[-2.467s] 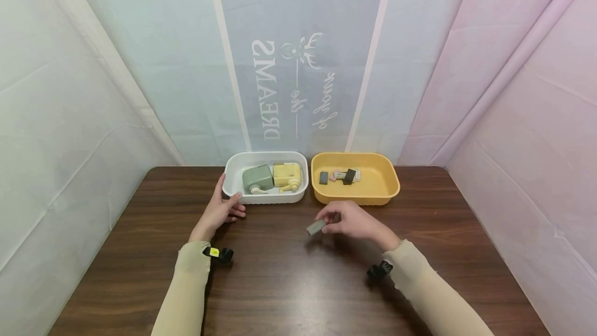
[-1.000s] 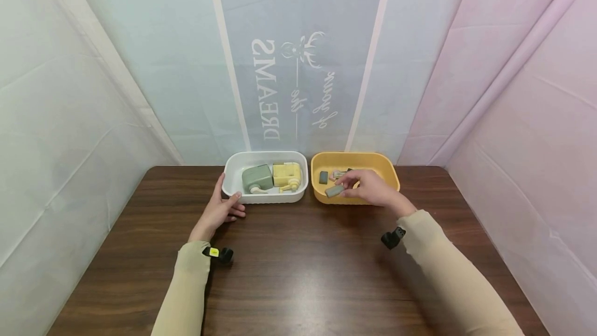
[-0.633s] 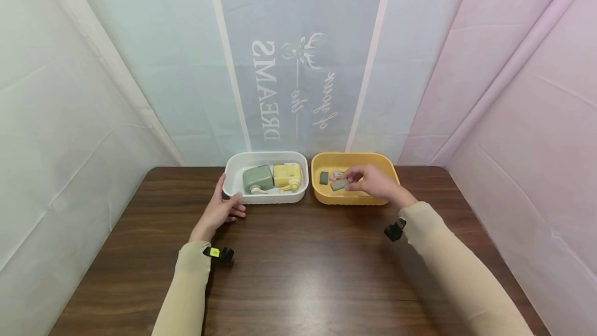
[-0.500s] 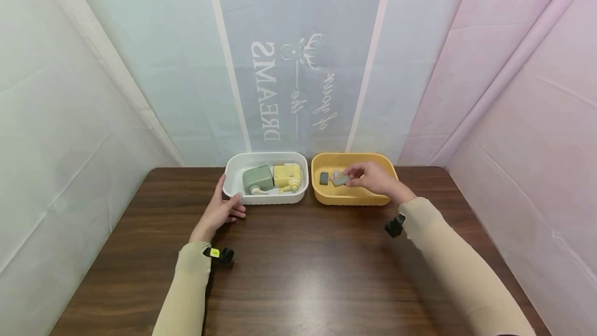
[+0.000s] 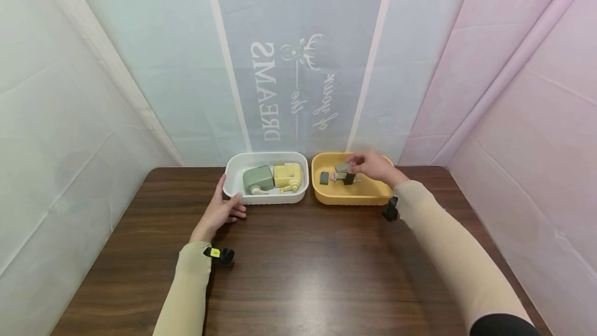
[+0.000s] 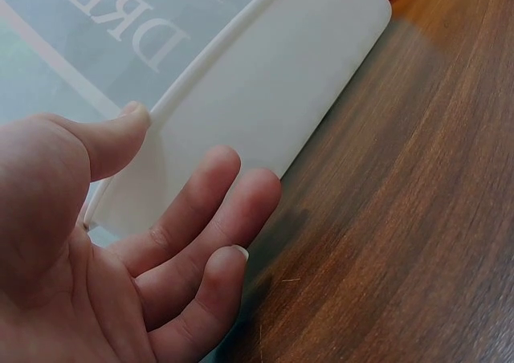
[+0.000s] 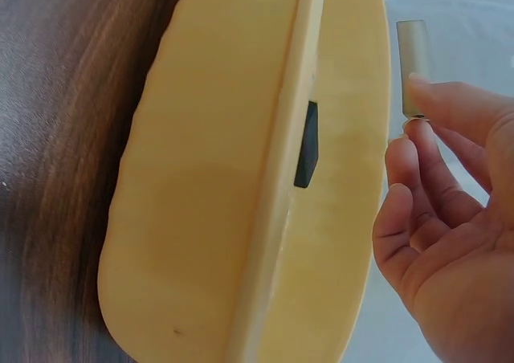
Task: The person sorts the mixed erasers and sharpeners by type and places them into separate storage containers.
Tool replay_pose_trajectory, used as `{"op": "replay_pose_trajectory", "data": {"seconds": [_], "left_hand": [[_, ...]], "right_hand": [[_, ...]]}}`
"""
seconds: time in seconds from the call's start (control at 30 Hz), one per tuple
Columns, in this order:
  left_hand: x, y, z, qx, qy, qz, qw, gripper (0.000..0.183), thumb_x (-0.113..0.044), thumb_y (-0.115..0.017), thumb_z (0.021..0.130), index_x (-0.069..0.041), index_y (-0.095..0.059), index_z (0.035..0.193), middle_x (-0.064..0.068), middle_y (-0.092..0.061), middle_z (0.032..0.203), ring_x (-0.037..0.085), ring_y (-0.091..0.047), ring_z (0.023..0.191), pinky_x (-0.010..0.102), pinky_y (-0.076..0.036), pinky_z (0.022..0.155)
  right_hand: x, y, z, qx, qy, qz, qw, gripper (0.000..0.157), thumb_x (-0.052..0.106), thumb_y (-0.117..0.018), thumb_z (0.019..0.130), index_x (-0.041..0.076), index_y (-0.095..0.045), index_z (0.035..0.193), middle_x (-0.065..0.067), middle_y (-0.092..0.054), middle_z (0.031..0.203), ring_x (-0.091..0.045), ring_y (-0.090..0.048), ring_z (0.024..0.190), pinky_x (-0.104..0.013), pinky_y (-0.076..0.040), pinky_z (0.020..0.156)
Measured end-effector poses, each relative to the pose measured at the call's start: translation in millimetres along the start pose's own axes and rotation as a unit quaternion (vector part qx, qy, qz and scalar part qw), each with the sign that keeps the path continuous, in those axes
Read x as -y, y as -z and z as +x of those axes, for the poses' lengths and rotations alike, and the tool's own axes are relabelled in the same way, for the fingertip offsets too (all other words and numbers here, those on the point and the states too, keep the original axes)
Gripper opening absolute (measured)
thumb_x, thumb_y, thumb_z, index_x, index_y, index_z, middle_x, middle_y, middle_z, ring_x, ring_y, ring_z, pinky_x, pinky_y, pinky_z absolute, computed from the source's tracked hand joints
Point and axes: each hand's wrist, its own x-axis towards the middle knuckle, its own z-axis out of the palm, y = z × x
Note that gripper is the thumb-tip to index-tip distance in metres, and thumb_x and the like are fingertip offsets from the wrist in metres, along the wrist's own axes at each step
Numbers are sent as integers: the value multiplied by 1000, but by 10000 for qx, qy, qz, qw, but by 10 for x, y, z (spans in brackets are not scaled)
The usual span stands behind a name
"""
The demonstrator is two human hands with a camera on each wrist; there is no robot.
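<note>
My right hand [image 5: 372,166] pinches a small grey-green oblong block [image 5: 342,168] between thumb and fingertips, over the far part of the yellow tray [image 5: 378,198]. In the right wrist view the block [image 7: 413,66] points up from the fingertips, above the tray's wall. Below it in the tray are a dark grey block [image 5: 324,178], a black piece [image 5: 349,179] and small pale and pink pieces. My left hand [image 5: 216,215] rests at the near left corner of the white tray [image 5: 275,200]. Its thumb touches the rim, and the other fingers lie loosely beside the outer wall.
Inside the white tray lie a green box [image 5: 257,179] and a yellow box [image 5: 286,174], each with a crank-like arm. Both trays stand side by side at the back of the brown wooden table [image 5: 298,274], against a printed cloth [image 5: 298,9].
My right hand has carried the grey-green block from over the table, into the yellow tray's area, and then farther back, uncovering the black piece. The left hand has stayed in place.
</note>
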Motion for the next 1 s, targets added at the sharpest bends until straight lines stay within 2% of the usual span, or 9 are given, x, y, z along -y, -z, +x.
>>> {"op": "replay_pose_trajectory", "data": {"seconds": [0.23,0.3,0.5,0.63,0.8,1.0], "left_hand": [[3,2,23,35,-17,-38,10000,85,-23,-53,105,-31,11,160,28,-70,95,39,-72,86,43,-55,73],[50,15,65,42,-19,-54,10000,85,-23,-53,105,-31,11,159,29,-70,95,39,-72,85,44,-55,73],[245,54,200,-81,19,-63,9999,85,-32,-56,104,-43,10,157,21,-72,91,30,-73,80,39,-55,69],[292,50,227,-122,-23,18,9999,85,-36,-56,103,-47,10,156,16,-73,89,27,-73,79,36,-54,68],[250,46,188,-106,5,-86,9999,85,-31,-55,104,-43,9,157,20,-72,89,31,-73,80,39,-54,68],[53,12,56,-5,32,-56,10000,84,-23,-53,105,-33,10,159,26,-71,94,37,-72,85,43,-55,72]], "right_hand": [[-64,1,101,43,-64,173,9998,27,9,-69,93,0,-70,119,-11,-66,101,-25,-58,91,-39,-47,79],[-69,-16,108,77,-121,247,9996,27,9,-69,94,0,-70,119,-12,-67,103,-26,-59,92,-39,-47,78],[-90,-86,125,122,-295,180,9993,22,10,-68,95,-1,-71,114,-14,-68,106,-27,-59,95,-37,-47,77],[-132,-115,123,73,-353,91,9993,23,11,-66,96,-2,-70,114,-14,-68,107,-27,-58,94,-37,-47,76],[-173,-134,104,40,-258,48,9996,25,8,-63,97,-4,-68,119,-15,-67,107,-28,-59,95,-39,-48,77],[-173,-153,47,-38,-330,34,9994,29,9,-65,96,-2,-67,123,-14,-68,109,-28,-61,101,-43,-49,86]]}}
